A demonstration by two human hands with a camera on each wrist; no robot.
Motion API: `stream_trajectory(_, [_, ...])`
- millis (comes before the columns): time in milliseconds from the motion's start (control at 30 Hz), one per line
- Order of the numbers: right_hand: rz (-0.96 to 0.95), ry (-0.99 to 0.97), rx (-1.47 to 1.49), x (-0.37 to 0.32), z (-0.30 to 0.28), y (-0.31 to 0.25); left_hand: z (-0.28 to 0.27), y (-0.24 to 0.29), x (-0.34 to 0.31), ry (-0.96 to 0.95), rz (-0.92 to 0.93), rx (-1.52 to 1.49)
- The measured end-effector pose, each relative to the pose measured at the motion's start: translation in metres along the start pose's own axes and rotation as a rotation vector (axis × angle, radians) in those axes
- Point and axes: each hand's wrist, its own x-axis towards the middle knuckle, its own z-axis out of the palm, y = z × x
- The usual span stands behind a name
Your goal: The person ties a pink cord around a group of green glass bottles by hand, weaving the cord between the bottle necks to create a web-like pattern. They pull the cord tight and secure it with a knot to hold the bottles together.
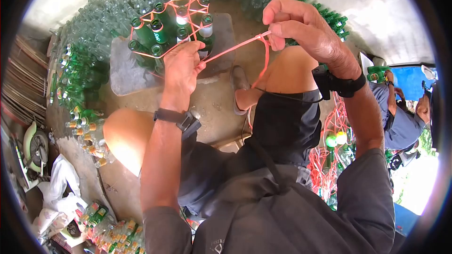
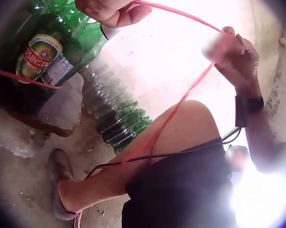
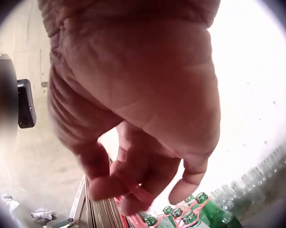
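Observation:
A cluster of green bottles (image 1: 157, 33) stands upright on a grey slab (image 1: 127, 73), with pink twine laced around the necks. My left hand (image 1: 182, 63) is at the near side of the cluster, its thumb and fingers pinching the twine. From there the pink twine (image 1: 235, 46) runs taut up to my right hand (image 1: 306, 30), which pinches it between thumb and fingers; a loose length hangs below. In the right wrist view the twine (image 3: 140, 194) passes between the fingers of my right hand (image 3: 138, 109). A labelled bottle (image 2: 38, 57) shows beside the left hand (image 2: 112, 10).
Many clear and green bottles (image 1: 103, 23) line the wall around the slab. Tangled pink twine (image 1: 325, 169) lies at the right. Another person (image 1: 400, 117) sits at the far right. Bottles (image 1: 115, 237) and white bags (image 1: 63, 183) lie at lower left.

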Motion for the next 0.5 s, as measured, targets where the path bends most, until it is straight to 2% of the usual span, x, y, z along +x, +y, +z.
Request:
stream_trajectory(167, [0.056,-0.032,0.149,0.003,0.001,0.017,0.001,-0.006,0.001,0.025,0.017,-0.030])
stream_trajectory(267, [0.116,0.013,0.205,0.011,0.008,0.030,0.006,-0.006,-0.002,-0.048,0.066,-0.115])
stream_trajectory(500, [0.214,0.028,0.433,0.035,0.049,0.043,0.008,-0.003,-0.003,-0.094,0.082,-0.098])
